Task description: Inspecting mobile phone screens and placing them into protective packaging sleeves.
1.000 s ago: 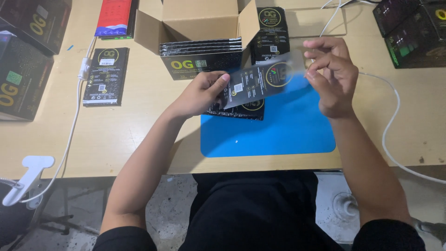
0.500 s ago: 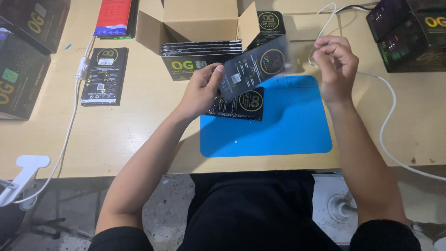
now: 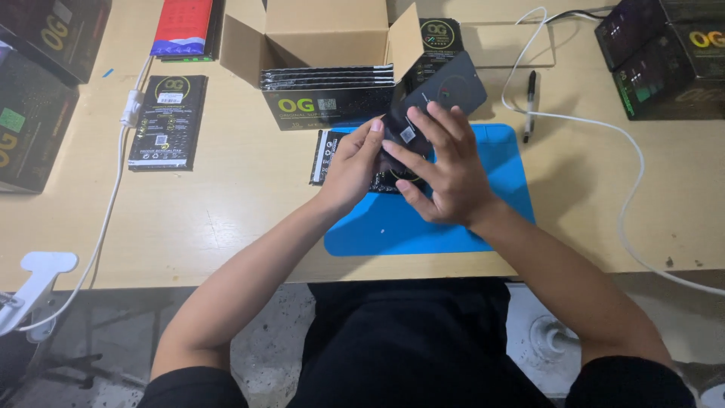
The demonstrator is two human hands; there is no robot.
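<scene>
Half a second ago the right hand (image 3: 445,170) was raised off to the side with its fingers bunched; it has since come in and now lies flat over the dark packet (image 3: 442,94) that the left hand (image 3: 353,162) holds. That packet is a thin, flat, glossy black sleeve with rounded corners and a small white sticker, tilted up above the far edge of the smooth blue mat (image 3: 423,219). Left fingers and thumb pinch its lower end; right fingers are spread, fingertips pressing on its face.

Under the hands a second flat black packet (image 3: 326,155) lies half on the mat, half on the pale wooden table (image 3: 226,204). Just behind stands an open brown cardboard box (image 3: 325,34), flaps up, with a row of thin black packets on edge inside a black inner carton (image 3: 317,102). A black pen (image 3: 530,102) lies right of the mat, beside a looping white cable (image 3: 630,159). Another flat black packet (image 3: 168,121) lies well to the left.
</scene>
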